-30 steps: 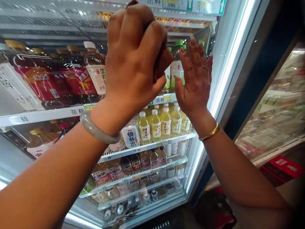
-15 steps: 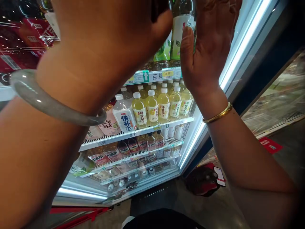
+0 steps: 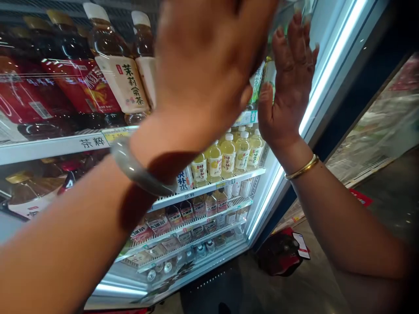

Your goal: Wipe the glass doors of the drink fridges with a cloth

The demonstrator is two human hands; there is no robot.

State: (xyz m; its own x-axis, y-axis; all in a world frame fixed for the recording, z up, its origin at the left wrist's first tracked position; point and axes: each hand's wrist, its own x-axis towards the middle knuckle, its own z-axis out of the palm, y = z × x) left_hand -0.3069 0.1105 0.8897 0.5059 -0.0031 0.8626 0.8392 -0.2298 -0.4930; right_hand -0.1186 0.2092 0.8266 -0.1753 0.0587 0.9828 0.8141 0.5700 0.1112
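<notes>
My left hand (image 3: 209,65) reaches across the upper middle, blurred, its back towards me and a grey bangle (image 3: 139,170) on the wrist. Its fingers run up to the top edge and are smeared, so what they hold, if anything, is hidden. My right hand (image 3: 291,87) is raised in front of the right end of the shelves, fingers stretched and apart, thumb out to the left, holding nothing. A gold bracelet (image 3: 303,168) circles that wrist. Behind the hands, a lit drinks cooler holds rows of bottles, among them pale yellow drinks (image 3: 228,155) with white caps.
On the upper left shelf stand red-labelled dark bottles (image 3: 78,83) and a white-capped tea bottle (image 3: 122,78). A bright light strip (image 3: 327,65) runs up the cooler's right side. Low on the right, a black and red object (image 3: 281,255) has a phone-like screen (image 3: 300,245) against it.
My left hand has shifted right and away from me, uncovering the upper left bottles. My right hand sits slightly lower in view, its fingertips now visible. The view has shifted somewhat.
</notes>
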